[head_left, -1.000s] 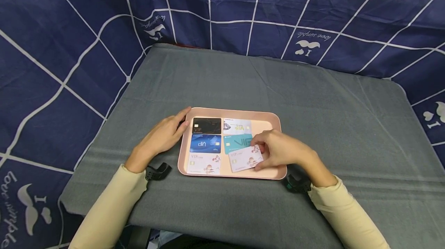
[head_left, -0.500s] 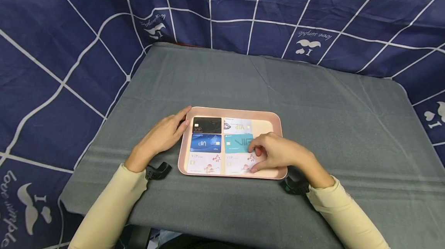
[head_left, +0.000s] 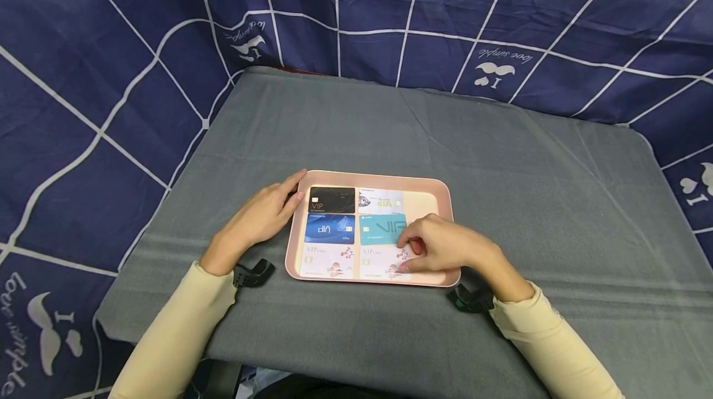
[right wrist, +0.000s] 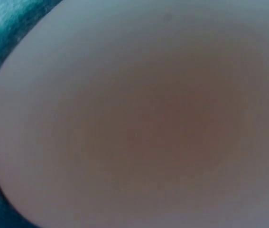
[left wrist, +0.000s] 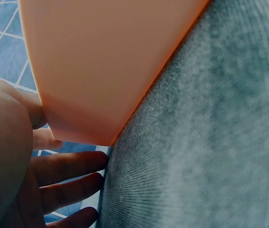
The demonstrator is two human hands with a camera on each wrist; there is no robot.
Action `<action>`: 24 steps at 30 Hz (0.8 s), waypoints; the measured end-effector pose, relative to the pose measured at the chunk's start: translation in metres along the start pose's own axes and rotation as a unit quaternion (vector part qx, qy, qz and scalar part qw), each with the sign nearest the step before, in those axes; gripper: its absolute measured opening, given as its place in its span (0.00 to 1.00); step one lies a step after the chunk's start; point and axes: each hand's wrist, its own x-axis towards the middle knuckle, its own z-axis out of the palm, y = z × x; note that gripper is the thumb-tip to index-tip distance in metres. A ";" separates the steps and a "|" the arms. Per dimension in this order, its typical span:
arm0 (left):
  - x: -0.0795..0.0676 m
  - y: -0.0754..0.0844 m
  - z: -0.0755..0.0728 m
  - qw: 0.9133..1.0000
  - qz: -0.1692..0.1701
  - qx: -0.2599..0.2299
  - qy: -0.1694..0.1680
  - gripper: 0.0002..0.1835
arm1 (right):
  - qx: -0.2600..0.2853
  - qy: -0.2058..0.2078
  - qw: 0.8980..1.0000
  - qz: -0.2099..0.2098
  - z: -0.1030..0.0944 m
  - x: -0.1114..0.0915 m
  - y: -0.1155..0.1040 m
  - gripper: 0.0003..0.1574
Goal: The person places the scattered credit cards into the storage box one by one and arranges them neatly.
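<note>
A pink tray [head_left: 424, 188] holds several VIP cards in two columns. On its left are a black card [head_left: 331, 200], a blue card [head_left: 329, 229] and a white flowered card [head_left: 327, 261]. The right column has a silvery-white card [head_left: 381, 201], a teal card [head_left: 381, 229] and a second white flowered card [head_left: 380, 262]. My right hand [head_left: 445, 243] holds this last card at its right end between thumb and curled index finger; the card lies flat. My left hand [head_left: 260, 216] rests against the tray's left rim, fingers extended; the left wrist view shows them beside the tray wall [left wrist: 106, 71].
A grey cloth [head_left: 345, 120] covers the table. Blue curtains [head_left: 367, 3] with white lines hang behind it and on the left. Dark wrist devices [head_left: 254, 274] sit at both wrists. The right wrist view is mostly blurred skin.
The right hand has brought the tilted white flowered card down and left, straightening it below the teal card. It then shifts slightly left. The left hand stays at the rim.
</note>
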 end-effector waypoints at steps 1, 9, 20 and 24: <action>0.000 0.000 0.000 1.000 0.000 0.001 0.000 0.27 | 0.000 0.000 1.000 0.000 0.000 0.000 0.000 0.15; 0.000 0.000 0.000 1.000 -0.002 0.002 -0.002 0.27 | -0.027 0.076 0.997 0.001 0.000 0.003 0.003 0.18; 0.000 0.000 0.000 1.000 -0.002 0.001 -0.001 0.27 | -0.071 0.084 0.992 0.064 0.002 0.004 0.007 0.30; 0.000 0.000 0.000 1.000 -0.003 0.000 0.000 0.27 | -0.078 0.077 0.992 0.058 0.002 0.004 0.007 0.30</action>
